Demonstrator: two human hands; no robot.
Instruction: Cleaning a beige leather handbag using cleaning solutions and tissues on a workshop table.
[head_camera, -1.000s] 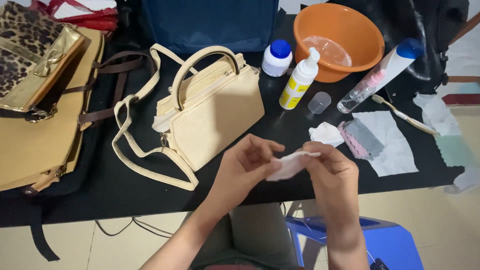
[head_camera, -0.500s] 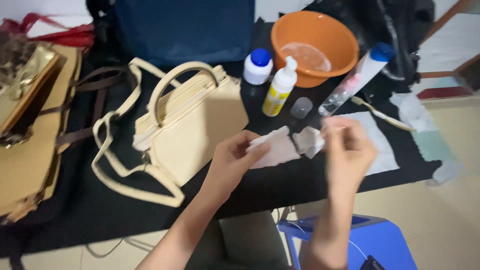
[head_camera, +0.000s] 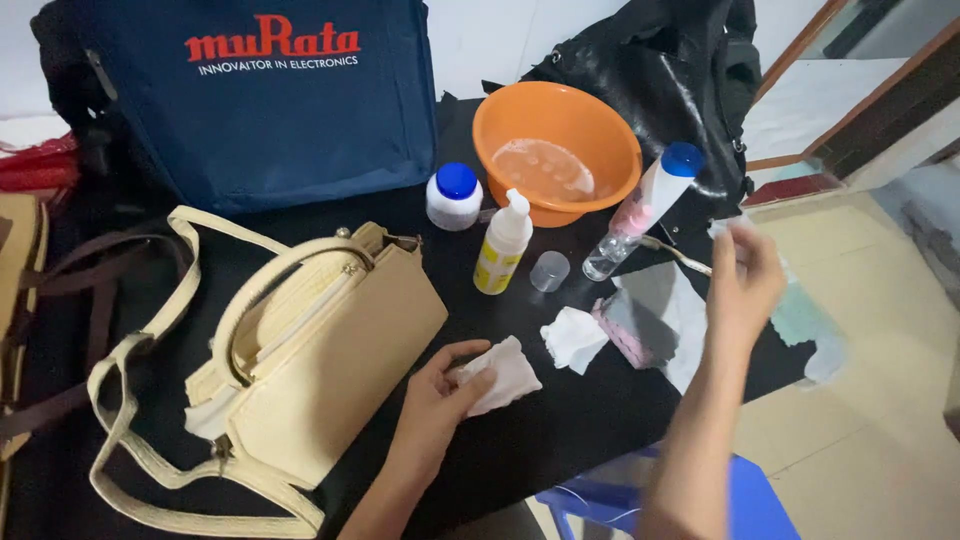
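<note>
In the head view, the person's left hand (head_camera: 440, 385) rests low over the black desk (head_camera: 560, 440), its fingers (head_camera: 478, 380) closed on a crumpled white wipe (head_camera: 508, 372). The wipe lies against the desk just right of the cream handbag (head_camera: 330, 360), which sits on its side with its long strap looped toward the near edge.

The right hand (head_camera: 745, 280) is raised above the desk's right end, well apart from the left hand. Its fingers (head_camera: 735, 238) are pinched together at the tips, on what looks like a small pale scrap; what it is cannot be told for sure.

Between the 2 hands lie a second crumpled white tissue (head_camera: 572, 337), a grey and pink cloth (head_camera: 628, 325) and a flat white sheet (head_camera: 683, 320). Behind them stand a small clear cap (head_camera: 549, 270), a white pump bottle with a yellow label (head_camera: 502, 245), a white jar with a blue lid (head_camera: 454, 196) and an orange basin (head_camera: 556, 165). A clear bottle with a blue cap (head_camera: 640, 212) leans beside the basin, and a toothbrush (head_camera: 677, 255) lies near its base.

A navy blue bag (head_camera: 270, 110) stands at the back, with a black leather bag (head_camera: 670, 80) to its right. A blue plastic stool (head_camera: 745, 500) shows below the right forearm.
</note>
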